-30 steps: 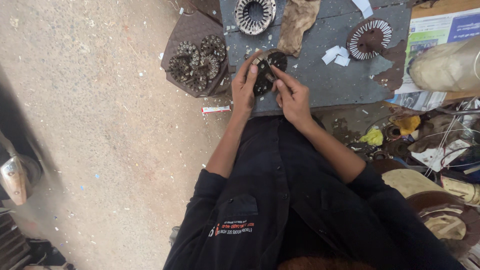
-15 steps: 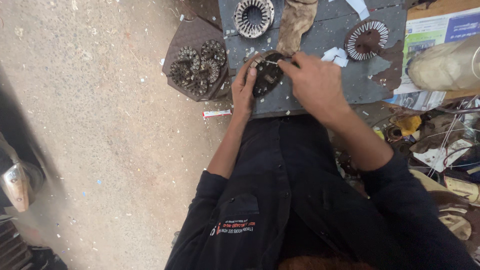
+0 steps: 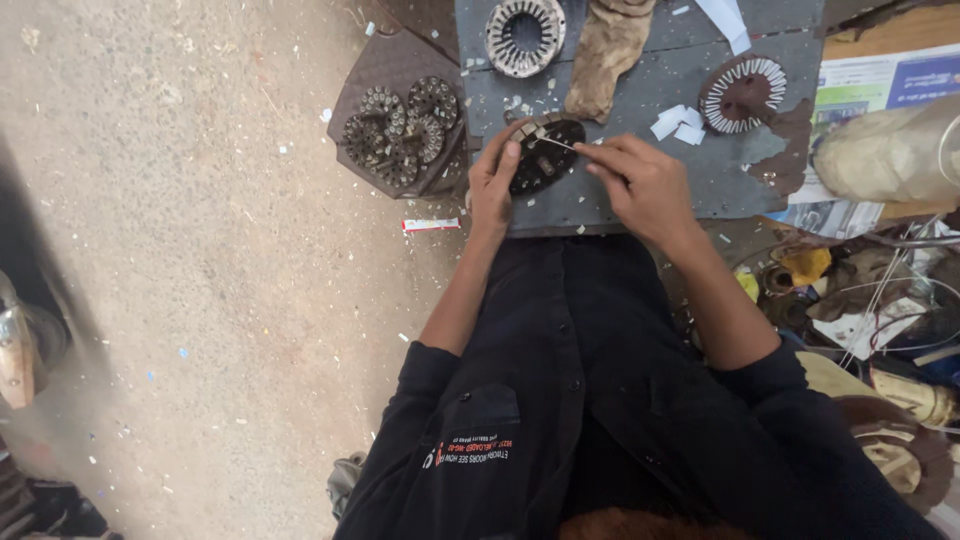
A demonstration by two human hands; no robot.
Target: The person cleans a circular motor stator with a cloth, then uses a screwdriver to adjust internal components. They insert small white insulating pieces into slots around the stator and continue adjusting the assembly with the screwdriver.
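A dark round slotted metal core [image 3: 546, 156] rests tilted on the near edge of a grey work board [image 3: 640, 190]. My left hand [image 3: 496, 180] grips the core's left rim, thumb pressed on its face. My right hand [image 3: 643, 183] is just to the right of the core and pinches a thin pale strip [image 3: 556, 143] whose far end reaches into the core's upper edge.
A ring-shaped core [image 3: 524, 35], a brown rag [image 3: 604, 50], white paper scraps [image 3: 675, 122] and another round core with white inserts [image 3: 743, 94] lie on the board. A dark tray [image 3: 350, 100] with several cores sits at left. Cluttered wires and bags fill the right side.
My right hand has drawn away to the right from the core, pulling the thin strip out between it and the core. The left hand has shifted slightly on the rim.
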